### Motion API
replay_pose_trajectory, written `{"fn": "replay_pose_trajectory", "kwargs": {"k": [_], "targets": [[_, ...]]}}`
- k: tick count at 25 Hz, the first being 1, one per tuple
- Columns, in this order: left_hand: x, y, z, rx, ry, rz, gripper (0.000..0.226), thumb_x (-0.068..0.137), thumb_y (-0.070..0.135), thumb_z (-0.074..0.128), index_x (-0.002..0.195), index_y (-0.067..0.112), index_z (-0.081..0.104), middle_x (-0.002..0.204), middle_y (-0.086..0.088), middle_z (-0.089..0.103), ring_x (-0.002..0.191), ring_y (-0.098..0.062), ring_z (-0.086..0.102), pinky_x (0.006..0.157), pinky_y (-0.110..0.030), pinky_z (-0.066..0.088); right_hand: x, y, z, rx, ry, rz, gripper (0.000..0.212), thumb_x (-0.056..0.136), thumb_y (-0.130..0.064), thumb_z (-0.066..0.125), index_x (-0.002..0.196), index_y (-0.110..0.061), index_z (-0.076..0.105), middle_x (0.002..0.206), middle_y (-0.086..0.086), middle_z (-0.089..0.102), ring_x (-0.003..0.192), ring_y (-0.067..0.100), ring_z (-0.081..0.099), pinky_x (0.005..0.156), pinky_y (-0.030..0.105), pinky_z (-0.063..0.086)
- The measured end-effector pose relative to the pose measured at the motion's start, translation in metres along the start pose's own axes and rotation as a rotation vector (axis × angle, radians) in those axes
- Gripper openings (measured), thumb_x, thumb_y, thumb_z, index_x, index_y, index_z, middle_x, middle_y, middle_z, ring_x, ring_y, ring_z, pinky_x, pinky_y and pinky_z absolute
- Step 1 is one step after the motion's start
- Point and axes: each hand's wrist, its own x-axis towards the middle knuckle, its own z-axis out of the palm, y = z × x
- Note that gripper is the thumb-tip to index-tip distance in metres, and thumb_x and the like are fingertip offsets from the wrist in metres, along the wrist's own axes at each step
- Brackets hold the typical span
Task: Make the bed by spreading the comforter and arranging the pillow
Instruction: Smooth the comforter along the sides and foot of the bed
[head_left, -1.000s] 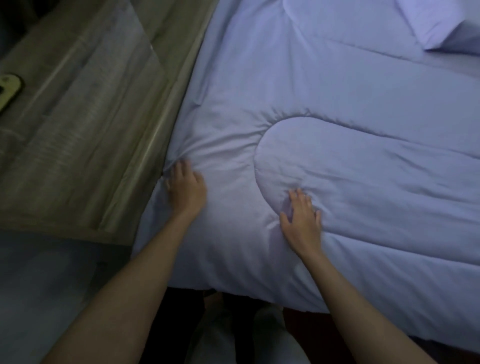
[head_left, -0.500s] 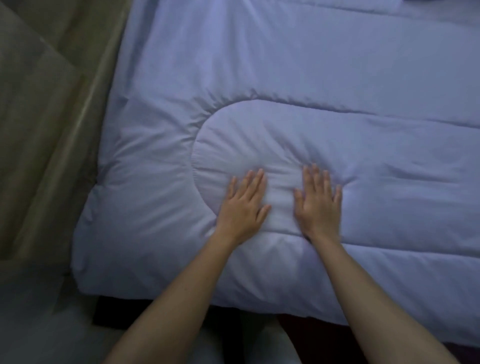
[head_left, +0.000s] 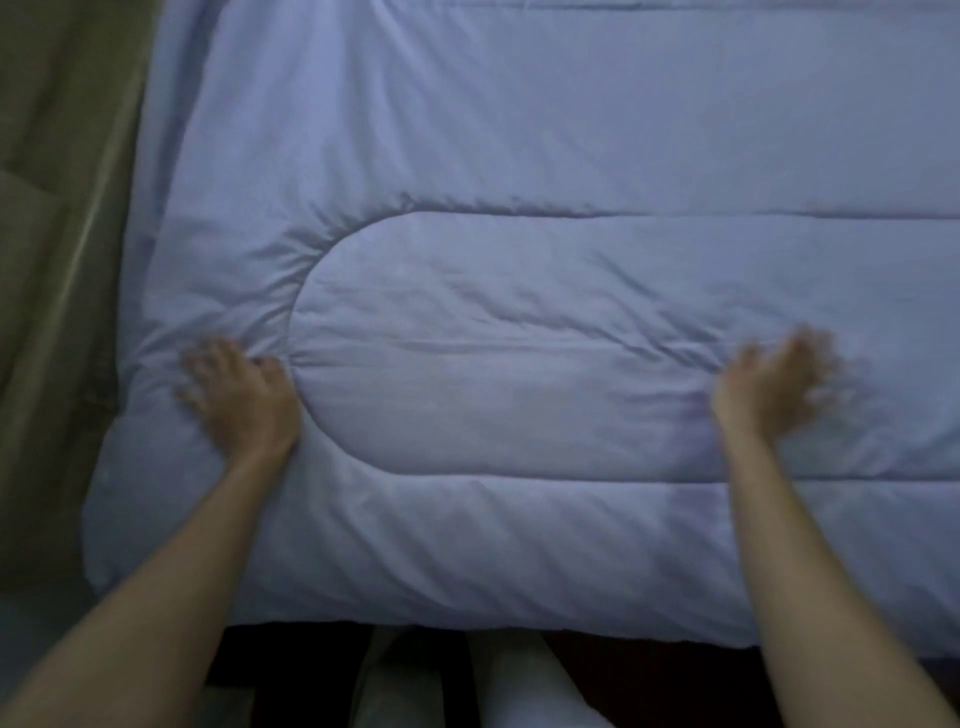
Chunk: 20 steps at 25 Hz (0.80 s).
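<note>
Your left hand (head_left: 241, 397) lies palm down on the pale blue comforter (head_left: 519, 156), just outside the rounded end of the stitched oval panel (head_left: 493, 353), with its fingers (head_left: 200, 364) spread and blurred toward the comforter's left edge. Your right hand (head_left: 774, 382) sits well apart from it, on the panel's right part, tilted on its edge and blurred, fingers loosely spread; contact with the cloth cannot be told. Creases gather around the left hand. The comforter's near edge hangs over the bed's dark side (head_left: 649, 675). A wood-grain floor (head_left: 57, 260) runs along the left.

Left hand (head_left: 239, 395), right hand (head_left: 769, 384) spread apart.
</note>
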Motion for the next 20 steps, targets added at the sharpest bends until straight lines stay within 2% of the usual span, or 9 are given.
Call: {"fn": "replay_pose_trajectory", "kwargs": {"k": [2,4,5,7,9,11,15,18,20], "targets": [[-0.001,0.081,0.005,-0.063,0.022,0.227,0.058,0.098,0.029,0.026,0.147,-0.002,0.024,0.155,-0.023,0.023,0.145,-0.036,0.018,0.117,-0.054,0.012,-0.014,-0.086,0.034,0.090,-0.181,-0.369,0.059,0.091,-0.028,0.030,0.146,-0.006,0.032,0.156,0.015,0.026,0.146,0.032,0.020,0.118,0.049,0.017],[-0.005,0.163,0.021,-0.077,-0.051,0.462,0.055,0.102,0.028,0.025,0.150,0.003,0.016,0.160,-0.014,0.013,0.149,-0.028,0.010,0.118,-0.047,0.003,-0.032,-0.148,0.071,-0.023,-0.396,-0.718,0.054,0.097,-0.029,0.030,0.148,-0.014,0.028,0.160,0.006,0.019,0.148,0.026,0.015,0.118,0.050,0.013],[-0.004,0.193,0.030,-0.079,-0.105,0.537,0.055,0.103,0.029,0.023,0.151,0.006,0.014,0.161,-0.009,0.009,0.149,-0.024,0.006,0.119,-0.045,0.000,-0.032,-0.162,0.087,-0.108,-0.441,-0.812,0.053,0.099,-0.032,0.029,0.150,-0.020,0.023,0.161,0.000,0.014,0.149,0.023,0.010,0.117,0.051,0.009],[0.009,0.219,0.045,-0.024,-0.212,0.616,0.055,0.103,0.033,0.020,0.152,0.010,0.012,0.162,-0.004,0.004,0.149,-0.021,0.002,0.119,-0.044,-0.001,-0.006,-0.157,0.102,-0.233,-0.413,-0.855,0.053,0.100,-0.039,0.025,0.152,-0.027,0.017,0.162,-0.005,0.010,0.149,0.020,0.007,0.117,0.053,0.005],[0.029,0.204,0.055,0.046,-0.184,0.635,0.055,0.102,0.034,0.019,0.152,0.013,0.010,0.162,-0.002,0.003,0.149,-0.019,0.003,0.119,-0.043,-0.001,0.033,-0.124,0.098,-0.257,-0.277,-0.808,0.053,0.099,-0.041,0.025,0.151,-0.029,0.018,0.162,-0.005,0.012,0.149,0.022,0.011,0.117,0.053,0.007],[0.045,0.169,0.053,0.039,-0.102,0.569,0.054,0.102,0.032,0.019,0.153,0.013,0.011,0.162,-0.002,0.006,0.149,-0.019,0.005,0.119,-0.044,0.000,0.070,-0.075,0.077,-0.242,-0.170,-0.698,0.054,0.098,-0.041,0.026,0.150,-0.028,0.022,0.160,-0.002,0.018,0.148,0.025,0.016,0.116,0.054,0.010],[0.047,0.085,0.044,-0.037,-0.012,0.305,0.055,0.101,0.032,0.023,0.151,0.008,0.017,0.160,-0.010,0.014,0.148,-0.025,0.013,0.118,-0.047,0.008,0.110,0.047,0.024,-0.256,-0.021,-0.476,0.054,0.096,-0.039,0.027,0.147,-0.023,0.030,0.157,0.006,0.027,0.144,0.031,0.023,0.113,0.059,0.016],[0.006,0.012,0.047,-0.068,0.043,0.111,0.058,0.099,0.034,0.026,0.148,0.002,0.023,0.156,-0.018,0.024,0.143,-0.035,0.023,0.114,-0.054,0.017,0.105,0.127,-0.006,-0.258,0.008,-0.238,0.054,0.095,-0.039,0.024,0.147,-0.024,0.028,0.158,0.007,0.022,0.144,0.032,0.020,0.112,0.061,0.016],[-0.029,-0.027,0.047,-0.067,0.075,-0.054,0.060,0.096,0.033,0.030,0.145,-0.001,0.026,0.152,-0.023,0.029,0.141,-0.039,0.026,0.112,-0.059,0.017,0.090,0.170,-0.026,-0.280,0.014,-0.023,0.055,0.097,-0.038,0.022,0.149,-0.022,0.022,0.160,0.006,0.015,0.146,0.033,0.014,0.112,0.064,0.011]]}}
